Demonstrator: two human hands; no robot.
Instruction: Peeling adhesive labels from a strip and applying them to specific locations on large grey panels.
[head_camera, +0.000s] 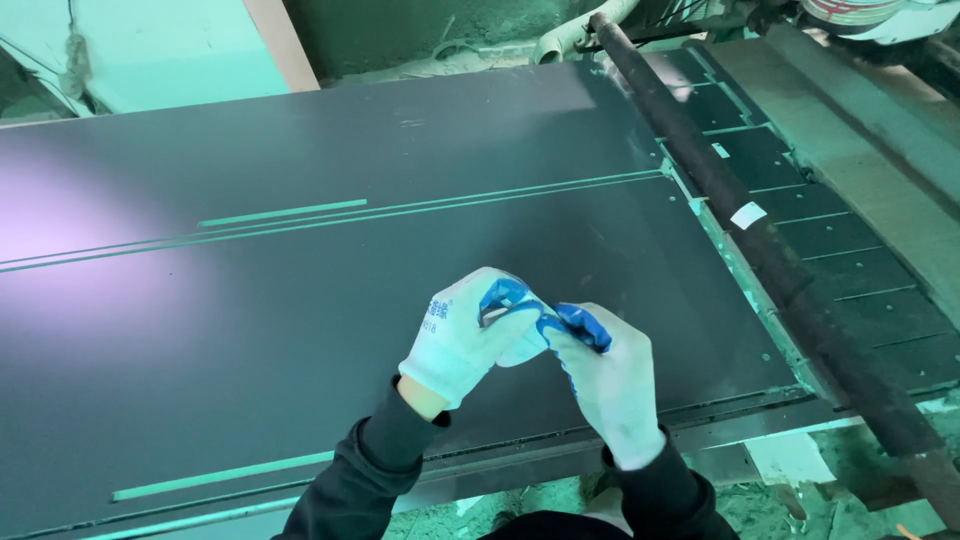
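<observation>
Both my hands wear white knit gloves with blue coated fingertips and dark sleeves. My left hand (462, 335) and my right hand (608, 380) meet above the near edge of a large dark grey flat panel (330, 250). The fingertips of the two hands touch each other, the left fingers curled around the right glove's fingertips. I cannot make out any separate object between them. The panel has thin pale lines cut or marked along its length.
A long dark metal bar (770, 250) runs diagonally along the panel's right side, with a white tag on it. Beyond it lie dark slotted plates (850, 240) of a machine bed. Rubble and a pale wall sit at the top.
</observation>
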